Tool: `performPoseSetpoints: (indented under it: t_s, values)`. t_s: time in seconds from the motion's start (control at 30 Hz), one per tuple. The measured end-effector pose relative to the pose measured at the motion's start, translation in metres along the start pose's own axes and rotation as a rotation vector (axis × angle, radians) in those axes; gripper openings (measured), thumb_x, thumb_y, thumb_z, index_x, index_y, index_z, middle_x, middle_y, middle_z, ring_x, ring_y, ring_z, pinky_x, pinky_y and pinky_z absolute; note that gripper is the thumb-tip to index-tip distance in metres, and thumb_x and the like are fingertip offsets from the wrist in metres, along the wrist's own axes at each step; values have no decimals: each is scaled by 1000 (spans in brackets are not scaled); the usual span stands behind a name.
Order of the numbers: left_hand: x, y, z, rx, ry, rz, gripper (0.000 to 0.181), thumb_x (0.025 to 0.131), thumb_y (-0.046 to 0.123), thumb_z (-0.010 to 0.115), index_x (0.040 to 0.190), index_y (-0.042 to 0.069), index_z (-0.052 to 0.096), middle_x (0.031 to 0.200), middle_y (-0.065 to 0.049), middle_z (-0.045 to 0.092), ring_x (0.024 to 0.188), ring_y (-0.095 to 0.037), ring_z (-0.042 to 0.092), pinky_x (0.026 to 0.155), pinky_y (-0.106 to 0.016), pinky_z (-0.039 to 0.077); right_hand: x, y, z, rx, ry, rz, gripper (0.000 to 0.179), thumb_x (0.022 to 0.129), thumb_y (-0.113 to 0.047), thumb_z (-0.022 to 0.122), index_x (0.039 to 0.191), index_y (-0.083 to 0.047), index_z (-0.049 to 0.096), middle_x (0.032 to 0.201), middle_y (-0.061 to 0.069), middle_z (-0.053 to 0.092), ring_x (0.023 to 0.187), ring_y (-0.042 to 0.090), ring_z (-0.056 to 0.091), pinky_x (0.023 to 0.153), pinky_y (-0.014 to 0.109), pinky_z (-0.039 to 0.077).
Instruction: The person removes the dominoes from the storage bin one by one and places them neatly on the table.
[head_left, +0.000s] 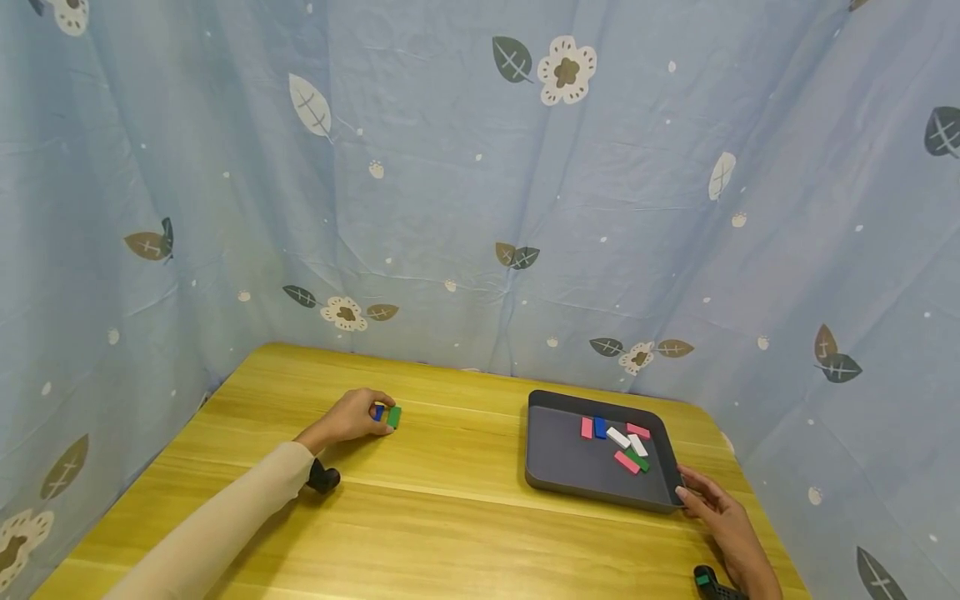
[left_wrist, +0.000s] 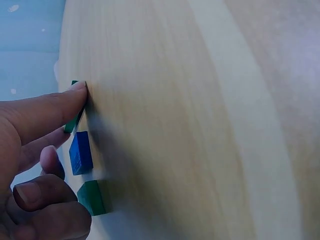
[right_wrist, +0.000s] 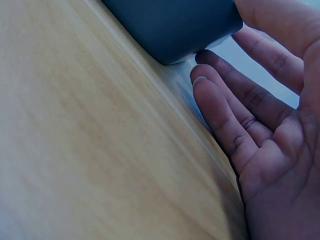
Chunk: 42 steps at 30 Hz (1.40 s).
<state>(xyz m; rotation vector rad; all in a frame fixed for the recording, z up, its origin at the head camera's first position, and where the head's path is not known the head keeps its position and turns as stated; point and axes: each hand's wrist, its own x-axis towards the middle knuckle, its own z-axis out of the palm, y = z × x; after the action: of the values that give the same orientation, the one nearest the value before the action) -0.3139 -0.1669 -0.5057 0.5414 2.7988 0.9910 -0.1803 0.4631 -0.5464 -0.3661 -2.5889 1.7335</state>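
Note:
My left hand (head_left: 362, 416) is at the left part of the table, pinching a green block (head_left: 394, 417) between thumb and forefinger. In the left wrist view this green block (left_wrist: 69, 126) is partly covered by the fingers. A blue block (left_wrist: 81, 154) and a second green block (left_wrist: 92, 198) stand close by, under the curled fingers; in the head view the second green one is hidden. At the near right corner of a dark grey tray (head_left: 562, 467), my right hand (head_left: 722, 517) grips the rim, thumb on top. Its other fingers (right_wrist: 217, 107) are beneath or beside the corner.
Inside the tray lie several pink, white, blue and green blocks, among them a white block (head_left: 618, 437) and a pink block (head_left: 627, 462). The wooden table (head_left: 450, 533) is bounded at the back and sides by a blue patterned curtain (head_left: 450, 208).

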Motion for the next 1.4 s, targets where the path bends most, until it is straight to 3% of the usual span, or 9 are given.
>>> performPoseSetpoints:
  t_s: [0.23, 0.47, 0.6, 0.73, 1.0, 1.2, 1.4]
  values:
    - [2, 5, -3, -15, -8, 9, 57, 87, 16, 85, 136, -3, 62, 71, -4, 50, 64, -16, 42, 61, -32, 36, -1, -1, 0, 8, -6, -12, 77, 99, -50, 66, 159, -11, 39, 144, 14, 49, 101, 1, 61, 86, 30, 55]
    - [9, 21, -6, -83, 1, 42, 49, 92, 15, 80, 136, 1, 62, 83, -6, 57, 62, -17, 45, 58, -32, 40, -1, -1, -3, 5, -10, -44, 74, 100, -48, 65, 158, -10, 40, 137, 3, 53, 101, 0, 61, 85, 30, 56]
    - [15, 34, -4, -92, 9, 83, 43, 94, 19, 78, 132, 5, 65, 86, -5, 59, 58, -16, 45, 57, -33, 41, -1, -2, -3, 4, -5, -41, 74, 99, -48, 65, 158, -10, 40, 138, 6, 52, 101, 1, 61, 85, 30, 56]
    - [21, 48, 2, -104, 24, 114, 36, 95, 20, 77, 128, 8, 68, 87, -4, 60, 63, -17, 48, 61, -34, 41, -2, -2, -2, 3, -10, -31, 76, 99, -49, 65, 159, -11, 40, 140, 10, 51, 102, 2, 61, 86, 31, 55]
    - [39, 75, 17, -134, 18, 174, 31, 96, 20, 76, 125, 10, 69, 88, -2, 62, 74, -17, 54, 66, -34, 43, 0, -1, -2, 2, -6, -34, 78, 98, -52, 66, 159, -11, 39, 138, 4, 52, 102, 1, 60, 86, 30, 55]
    - [55, 101, 31, -136, 14, 239, 28, 96, 18, 76, 122, 11, 71, 89, -1, 64, 73, -17, 57, 65, -32, 45, -2, -2, -1, 6, -5, -23, 76, 99, -50, 65, 159, -11, 39, 147, 17, 46, 102, 1, 60, 86, 30, 55]
    - [66, 125, 49, -148, -4, 274, 29, 96, 20, 77, 122, 12, 71, 90, 0, 65, 79, -17, 59, 68, -31, 47, -1, -3, -1, -1, -6, -12, 75, 100, -49, 65, 160, -12, 38, 147, 17, 46, 102, 1, 60, 88, 30, 55]
